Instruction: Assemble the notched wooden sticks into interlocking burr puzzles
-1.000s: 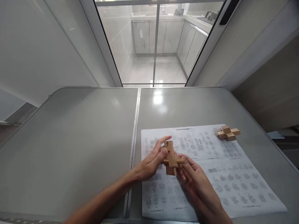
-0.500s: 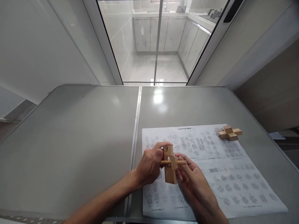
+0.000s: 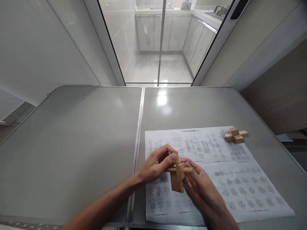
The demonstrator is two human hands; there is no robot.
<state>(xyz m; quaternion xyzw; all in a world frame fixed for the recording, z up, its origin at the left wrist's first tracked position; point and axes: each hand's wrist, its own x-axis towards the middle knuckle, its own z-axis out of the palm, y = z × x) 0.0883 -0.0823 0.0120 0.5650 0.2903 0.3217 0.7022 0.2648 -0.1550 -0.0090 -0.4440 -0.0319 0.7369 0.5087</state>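
A partly joined wooden interlocking puzzle (image 3: 177,182) is held above the printed sheet, between both hands. It has a flat upright board, a round dowel crossing it sideways and a small block at the crossing. My left hand (image 3: 160,164) grips the board's upper part, thumb on its near face and fingers behind. My right hand (image 3: 200,183) pinches the block and the dowel's right end; some of its fingertips are hidden behind the wood. Under the hands lies the white instruction sheet (image 3: 236,179), covered with small assembly drawings.
An assembled wooden cross-shaped puzzle (image 3: 237,135) rests on the sheet's far right corner. The grey folding table (image 3: 96,134) has a metal seam (image 3: 139,127) running down its middle. Beyond the far edge stands a glass sliding door (image 3: 148,41) with a kitchen behind it.
My left thumb has moved up and right over the board's face, covering the mark that showed there. The puzzle has tilted and shifted slightly down and right.
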